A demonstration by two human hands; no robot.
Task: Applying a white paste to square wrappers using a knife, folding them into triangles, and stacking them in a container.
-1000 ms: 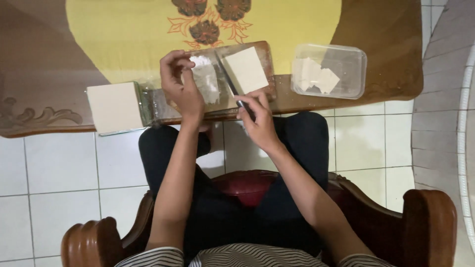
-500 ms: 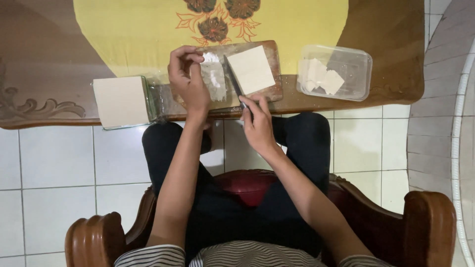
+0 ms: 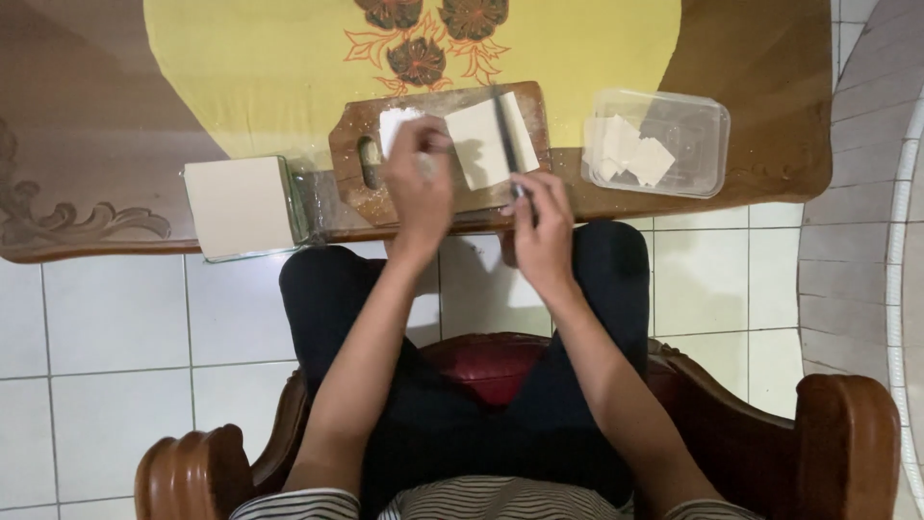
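A wooden cutting board (image 3: 361, 120) lies on the table's near edge with a pale square sheet of dough (image 3: 476, 144) on it. My left hand (image 3: 419, 188) rests on the board's left part, fingers pressing a smaller white piece (image 3: 393, 123). My right hand (image 3: 541, 226) grips a knife (image 3: 505, 135) whose blade lies across the right side of the pale sheet.
A stack of pale square sheets (image 3: 239, 205) sits in clear wrapping left of the board. A clear plastic container (image 3: 688, 125) with several cut white squares stands to the right. Yellow flowered cloth (image 3: 250, 67) covers the wooden table (image 3: 77, 144). I sit in a wooden chair (image 3: 847, 424) on white tiles.
My left hand came down from a raised position onto the board. The knife in my right hand moved forward onto the sheet. The view shifted slightly.
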